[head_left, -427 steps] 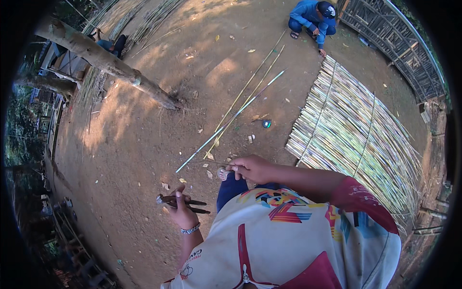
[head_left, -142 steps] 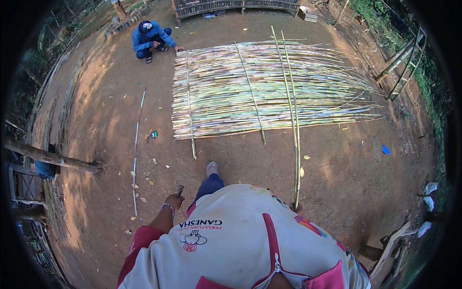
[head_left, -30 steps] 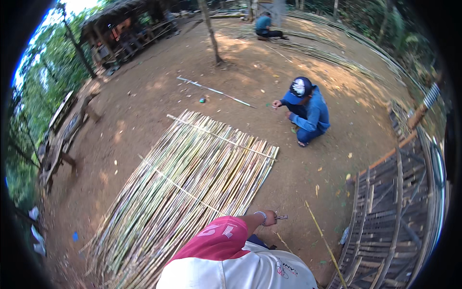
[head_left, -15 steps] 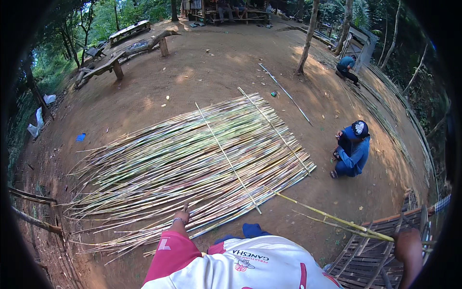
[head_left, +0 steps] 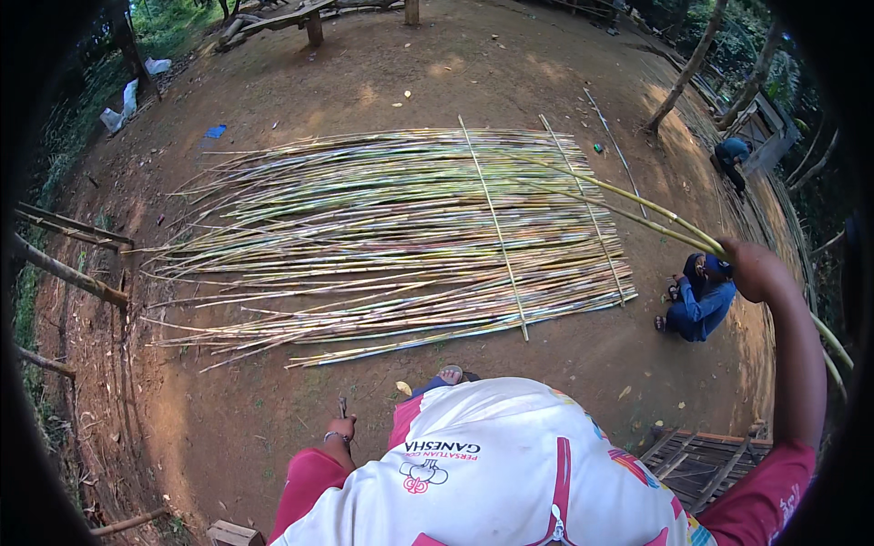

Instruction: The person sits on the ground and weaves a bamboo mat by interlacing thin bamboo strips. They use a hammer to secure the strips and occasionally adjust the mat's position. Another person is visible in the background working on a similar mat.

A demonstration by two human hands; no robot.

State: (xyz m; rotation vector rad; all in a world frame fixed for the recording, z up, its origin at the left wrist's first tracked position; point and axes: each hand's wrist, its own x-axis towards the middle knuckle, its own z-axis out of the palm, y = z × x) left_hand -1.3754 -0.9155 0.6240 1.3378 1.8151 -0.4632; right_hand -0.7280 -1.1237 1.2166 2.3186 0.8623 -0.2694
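Head view, looking steeply down over the person's white and red printed shirt (head_left: 510,473).

Right hand (head_left: 751,268) is raised out to the side at arm's length, fist closed around two long thin yellow-green bamboo poles (head_left: 628,205). The poles run on a slant: forward ends reach out over the far right part of the mat, rear ends pass behind the hand and down toward the lower right rim (partly lost in the dark edge).

Left hand (head_left: 342,428) hangs low by the hip, curled shut on a short dark tool (head_left: 342,406); which kind is too small to tell.

Ahead on the bare brown dirt ground (head_left: 273,400) lies the wide flat mat of split bamboo strips (head_left: 382,237), strips running left to right, with thin pale cross slats (head_left: 496,237) laid over them. The carried poles lie roughly across the mat's strips, and the right hand is the nearer one to them.

A crouching person in blue clothes and a cap (head_left: 699,300) sits just off the mat's right end.
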